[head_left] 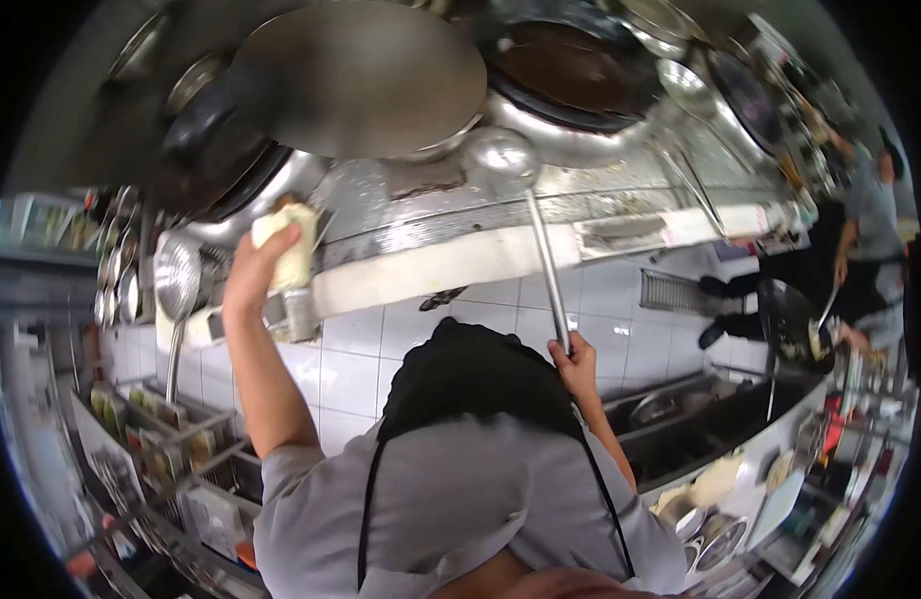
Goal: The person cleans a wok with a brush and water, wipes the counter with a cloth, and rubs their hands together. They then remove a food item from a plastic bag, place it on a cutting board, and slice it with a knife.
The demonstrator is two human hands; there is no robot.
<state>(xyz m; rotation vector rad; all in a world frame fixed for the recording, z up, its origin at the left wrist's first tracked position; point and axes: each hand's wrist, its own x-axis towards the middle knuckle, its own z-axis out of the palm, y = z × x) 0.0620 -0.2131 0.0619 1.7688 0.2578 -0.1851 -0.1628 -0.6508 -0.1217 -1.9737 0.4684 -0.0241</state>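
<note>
My left hand (pixel 259 268) is closed round a folded pale cloth (pixel 295 245) at the left part of the stove's front edge. Just beyond the cloth is the near rim of a dark wok (pixel 206 175); what lies under the cloth is hidden. My right hand (pixel 574 365) grips the end of a long-handled ladle (pixel 546 265). Its round metal bowl (pixel 504 153) is over the steel stove top, close to a large pan (pixel 361 80) with a blurred, greyish inside. Left of my left hand, a perforated skimmer (pixel 178 275) hangs bowl up at the edge.
A second dark wok (pixel 578 75) sits on the stove at the right, with another ladle (pixel 686 88) beside it. A white ledge (pixel 431 272) runs along the stove front. At far right a person (pixel 870 220) stands near a wok (pixel 795 319) holding food. Behind me are counters with containers (pixel 181 439).
</note>
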